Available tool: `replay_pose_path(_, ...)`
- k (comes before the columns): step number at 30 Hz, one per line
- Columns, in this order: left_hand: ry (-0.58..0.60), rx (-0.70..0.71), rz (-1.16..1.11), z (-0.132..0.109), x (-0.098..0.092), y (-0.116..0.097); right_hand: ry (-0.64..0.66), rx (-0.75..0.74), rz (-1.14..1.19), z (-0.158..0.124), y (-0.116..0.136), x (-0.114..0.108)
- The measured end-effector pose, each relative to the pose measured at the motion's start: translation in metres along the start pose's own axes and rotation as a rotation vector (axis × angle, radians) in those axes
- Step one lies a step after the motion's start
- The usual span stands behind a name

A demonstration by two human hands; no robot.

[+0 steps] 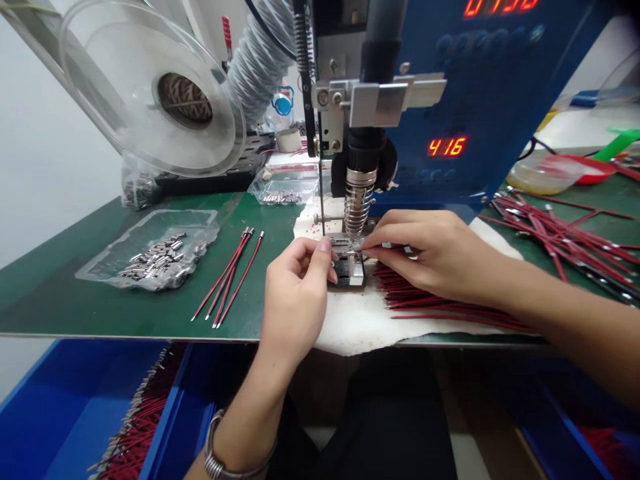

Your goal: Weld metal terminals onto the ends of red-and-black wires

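Observation:
My left hand [300,287] is closed at the left side of a small black and silver fixture [349,270], thumb against curled fingers. From the right, my right hand [425,250] pinches at the top of the same fixture. Whatever is between either set of fingertips is too small and hidden to make out. Just above them is the spring-wrapped tip [359,200] of a soldering machine, with a thin feed tube [321,193] to its left. Under my right hand lies a pile of red wires [425,305] on white paper [345,330].
A clear tray [95,273] of small metal parts and several red wires with metal ends [235,280] are left. The machine's blue housing [450,87] stands behind; more red wires [565,233] lie right. A blue bin [65,393] sits below the table edge.

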State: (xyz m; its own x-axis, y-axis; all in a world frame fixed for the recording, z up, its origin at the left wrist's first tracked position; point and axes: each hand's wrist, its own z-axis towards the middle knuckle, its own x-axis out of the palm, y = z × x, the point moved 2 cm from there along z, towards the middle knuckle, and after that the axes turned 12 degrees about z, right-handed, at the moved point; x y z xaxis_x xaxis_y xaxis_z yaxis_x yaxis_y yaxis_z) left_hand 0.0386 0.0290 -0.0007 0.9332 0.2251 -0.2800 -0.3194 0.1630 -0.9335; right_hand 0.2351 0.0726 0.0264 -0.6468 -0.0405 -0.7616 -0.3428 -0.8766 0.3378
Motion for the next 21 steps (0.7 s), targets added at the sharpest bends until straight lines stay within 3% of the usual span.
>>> replay_pose_path(21,0.001,0.003,0.007,0.0011,0.0005,0.0019,-0.005,-0.069,0.006,-0.0011,0.0014,0.0003)
